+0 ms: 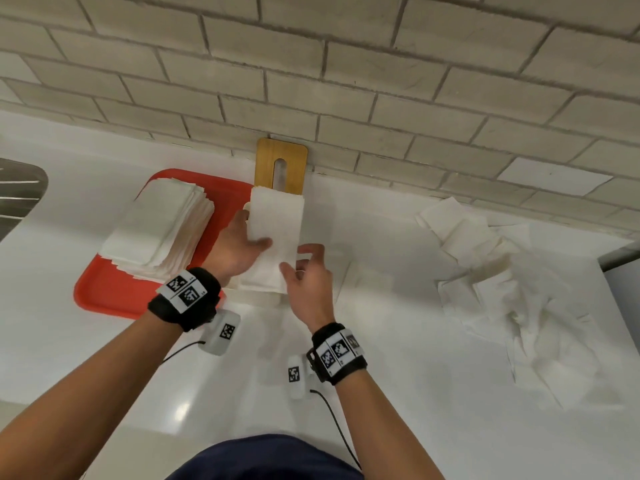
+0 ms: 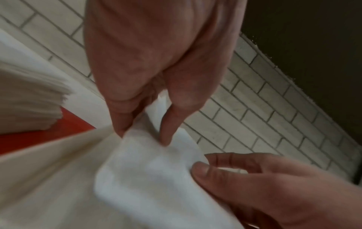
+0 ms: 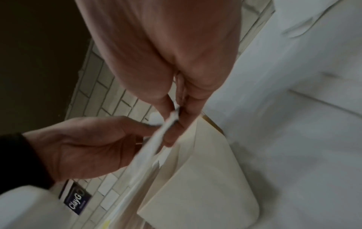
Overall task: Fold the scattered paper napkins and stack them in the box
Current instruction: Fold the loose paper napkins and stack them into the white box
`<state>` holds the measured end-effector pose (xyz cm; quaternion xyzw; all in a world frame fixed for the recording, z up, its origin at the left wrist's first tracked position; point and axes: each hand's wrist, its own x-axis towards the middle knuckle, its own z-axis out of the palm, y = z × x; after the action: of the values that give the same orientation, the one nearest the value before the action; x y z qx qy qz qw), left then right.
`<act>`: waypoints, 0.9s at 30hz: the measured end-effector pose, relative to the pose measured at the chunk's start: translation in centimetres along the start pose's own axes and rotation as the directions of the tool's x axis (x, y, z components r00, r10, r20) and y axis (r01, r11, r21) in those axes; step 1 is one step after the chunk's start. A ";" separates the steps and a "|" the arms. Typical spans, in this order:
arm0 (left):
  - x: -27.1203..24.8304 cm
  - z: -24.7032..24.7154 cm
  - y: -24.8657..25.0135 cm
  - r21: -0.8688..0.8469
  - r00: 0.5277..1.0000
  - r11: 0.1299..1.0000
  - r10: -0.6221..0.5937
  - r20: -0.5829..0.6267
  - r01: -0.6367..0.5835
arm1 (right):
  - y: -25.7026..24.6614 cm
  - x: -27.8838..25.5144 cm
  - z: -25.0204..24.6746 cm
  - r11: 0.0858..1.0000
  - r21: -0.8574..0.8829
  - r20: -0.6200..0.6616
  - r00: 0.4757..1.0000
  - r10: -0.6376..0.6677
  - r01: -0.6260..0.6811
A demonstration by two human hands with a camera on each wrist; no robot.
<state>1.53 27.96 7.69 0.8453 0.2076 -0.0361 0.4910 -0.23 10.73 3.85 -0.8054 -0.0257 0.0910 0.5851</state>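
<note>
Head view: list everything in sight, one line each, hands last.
held napkin: one, white, folded, above the box.
box: one, cream, under the hands.
wooden lid: one, tan, slotted, against the wall.
napkin stack: one, white, on the tray.
tray: one, red, left.
loose napkins: a heap, white, crumpled, right.
counter: white.
tiled wall: grey-beige.
left hand: pinches the held napkin.
right hand: pinches its near edge.

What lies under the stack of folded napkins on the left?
The stack of folded napkins sits on a red tray, whose rim shows around it. The tray's middle is covered, so anything else beneath cannot be seen.
</note>
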 end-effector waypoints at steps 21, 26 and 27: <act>-1.7 6.3 0.7 0.322 0.767 0.713 0.637 0.073 -0.623 | 13.9 1.3 -16.2 0.673 -0.654 -0.139 0.929 0.342 -0.346; -3.7 13.1 -0.7 0.235 0.735 0.717 0.537 0.413 -0.656 | 14.0 1.0 -15.8 0.709 -0.638 -0.108 0.946 0.305 -0.302; -3.8 14.2 -1.1 0.232 0.736 0.735 0.491 0.466 -0.637 | 14.0 1.1 -16.0 0.731 -0.602 -0.096 0.938 0.334 -0.322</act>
<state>-0.38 15.24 0.47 0.9221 -0.1724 -0.0818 0.3365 2.72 -8.49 -4.78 -0.9411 0.0834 0.1872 0.2690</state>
